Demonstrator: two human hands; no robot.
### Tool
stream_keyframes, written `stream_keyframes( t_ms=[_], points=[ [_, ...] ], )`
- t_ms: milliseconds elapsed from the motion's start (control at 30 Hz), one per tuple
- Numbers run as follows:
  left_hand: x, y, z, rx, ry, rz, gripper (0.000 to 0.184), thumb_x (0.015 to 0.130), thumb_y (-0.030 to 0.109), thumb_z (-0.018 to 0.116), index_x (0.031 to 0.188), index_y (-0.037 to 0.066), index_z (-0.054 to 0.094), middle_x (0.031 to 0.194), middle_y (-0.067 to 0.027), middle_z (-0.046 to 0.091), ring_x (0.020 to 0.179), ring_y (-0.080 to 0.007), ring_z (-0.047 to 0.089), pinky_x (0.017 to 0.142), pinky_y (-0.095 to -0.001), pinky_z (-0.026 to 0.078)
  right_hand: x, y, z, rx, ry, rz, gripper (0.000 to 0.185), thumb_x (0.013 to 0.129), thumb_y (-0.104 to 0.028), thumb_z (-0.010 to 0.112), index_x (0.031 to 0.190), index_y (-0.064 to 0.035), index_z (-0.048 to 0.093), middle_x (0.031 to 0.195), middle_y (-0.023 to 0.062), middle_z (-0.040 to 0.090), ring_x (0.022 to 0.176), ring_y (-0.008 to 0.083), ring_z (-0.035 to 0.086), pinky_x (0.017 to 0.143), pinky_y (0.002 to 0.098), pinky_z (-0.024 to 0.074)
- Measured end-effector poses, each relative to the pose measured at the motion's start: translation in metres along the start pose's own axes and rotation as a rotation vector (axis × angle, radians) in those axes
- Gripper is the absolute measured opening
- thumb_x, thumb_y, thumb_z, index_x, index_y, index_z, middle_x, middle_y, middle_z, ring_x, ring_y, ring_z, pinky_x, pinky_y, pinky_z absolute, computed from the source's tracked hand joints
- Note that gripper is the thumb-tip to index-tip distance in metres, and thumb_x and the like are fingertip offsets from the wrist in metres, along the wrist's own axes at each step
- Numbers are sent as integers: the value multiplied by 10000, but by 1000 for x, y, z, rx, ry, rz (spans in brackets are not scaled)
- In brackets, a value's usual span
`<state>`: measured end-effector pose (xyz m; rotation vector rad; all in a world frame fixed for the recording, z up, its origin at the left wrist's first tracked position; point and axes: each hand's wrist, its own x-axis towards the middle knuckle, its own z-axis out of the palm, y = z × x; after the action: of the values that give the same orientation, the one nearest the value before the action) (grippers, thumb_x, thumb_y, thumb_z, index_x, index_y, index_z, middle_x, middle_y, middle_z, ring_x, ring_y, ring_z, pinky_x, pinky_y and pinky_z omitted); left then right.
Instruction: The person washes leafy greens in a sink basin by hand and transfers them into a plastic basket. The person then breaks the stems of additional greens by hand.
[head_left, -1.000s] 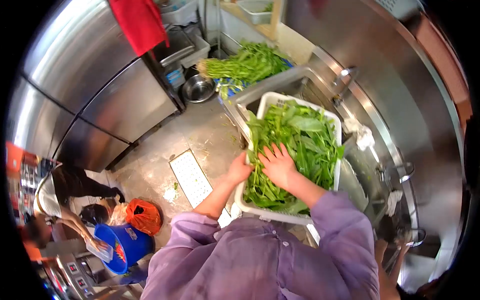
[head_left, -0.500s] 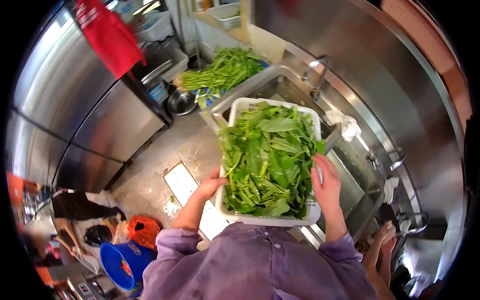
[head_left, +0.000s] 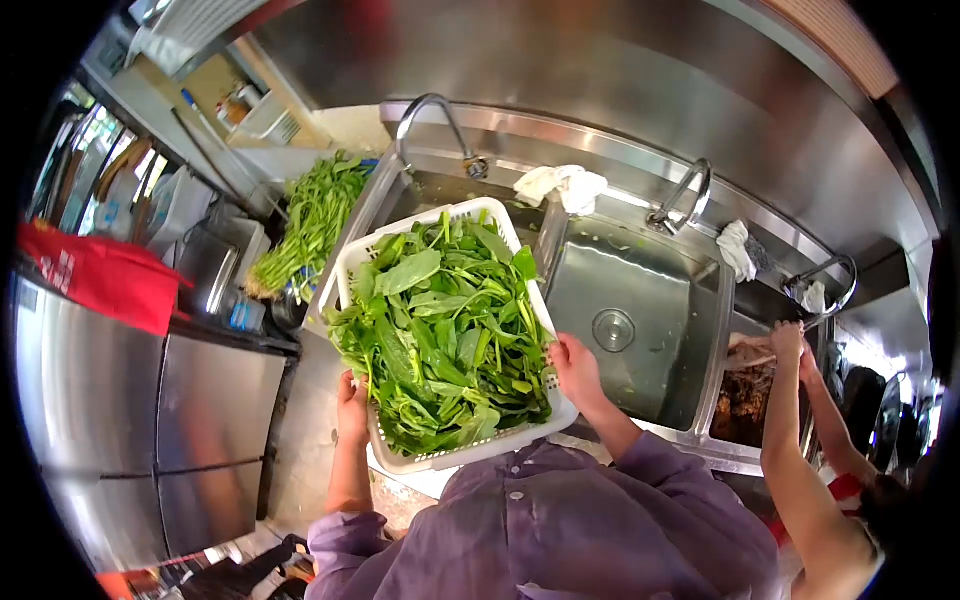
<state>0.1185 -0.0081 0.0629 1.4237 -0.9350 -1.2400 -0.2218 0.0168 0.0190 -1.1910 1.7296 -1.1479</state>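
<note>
A white perforated basket (head_left: pixel 455 459), heaped with green leafy vegetables (head_left: pixel 440 330), is held in front of my body, slightly tilted, over the left sink's front edge. My left hand (head_left: pixel 353 400) grips its left side, fingers partly hidden by the rim and leaves. On the opposite side, my right hand (head_left: pixel 578 370) is closed on the rim, thumb near the top edge. Some leaves hang over the basket's left rim.
A middle sink (head_left: pixel 640 310) holds water, with a tap (head_left: pixel 685 200) behind it. White cloths (head_left: pixel 562 187) lie on the ledge. At the right sink, another person's arms (head_left: pixel 795 430) reach in. More greens (head_left: pixel 315 225) lie at the left; a fridge (head_left: pixel 215 400) stands nearby.
The view has turned right toward the sinks. My right hand has left the top of the greens and taken the basket's right side. Both hands now hold the basket, which has turned with me.
</note>
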Motion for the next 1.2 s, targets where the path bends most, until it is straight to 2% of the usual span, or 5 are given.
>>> stream_keyframes(
  t_ms=[200, 300, 600, 900, 1200],
  points=[
    [25, -13, -6, 77, -126, 93, 91, 863, 98, 436, 947, 68, 449, 875, -27, 537, 765, -90, 483, 687, -227, 396, -22, -2, -3, 22, 210, -69, 200, 792, -177, 518, 921, -25, 530, 639, 139, 555, 556, 262, 543, 533, 333, 421],
    [40, 0, 7, 75, -166, 101, 83, 857, 77, 436, 932, 46, 451, 880, -22, 529, 788, -84, 470, 707, -214, 376, -35, -16, -13, 52, 297, -32, 204, 789, -164, 530, 912, -1, 528, 626, 133, 556, 526, 210, 534, 509, 311, 418],
    [65, 3, 83, 173, -445, 106, 111, 846, 74, 451, 944, 21, 447, 862, -28, 534, 771, -92, 479, 721, -218, 380, -86, 24, -24, 106, 544, 197, 223, 788, -182, 545, 921, -4, 537, 640, 88, 575, 539, 154, 524, 521, 282, 422],
    [84, -23, 190, 238, -723, 155, 112, 814, 78, 496, 912, 25, 496, 756, -28, 535, 673, -85, 466, 605, -231, 376, -106, 78, -74, 152, 819, 220, 194, 786, -140, 544, 880, 30, 549, 636, 26, 560, 550, 69, 478, 509, 215, 390],
    [89, -59, 237, 387, -633, 230, 150, 787, 124, 541, 862, -1, 504, 707, -51, 529, 633, -102, 440, 566, -255, 368, -83, 88, -129, 4, 779, 237, 220, 777, -171, 561, 863, 31, 555, 685, 72, 603, 596, 104, 547, 563, 240, 428]
  ],
)
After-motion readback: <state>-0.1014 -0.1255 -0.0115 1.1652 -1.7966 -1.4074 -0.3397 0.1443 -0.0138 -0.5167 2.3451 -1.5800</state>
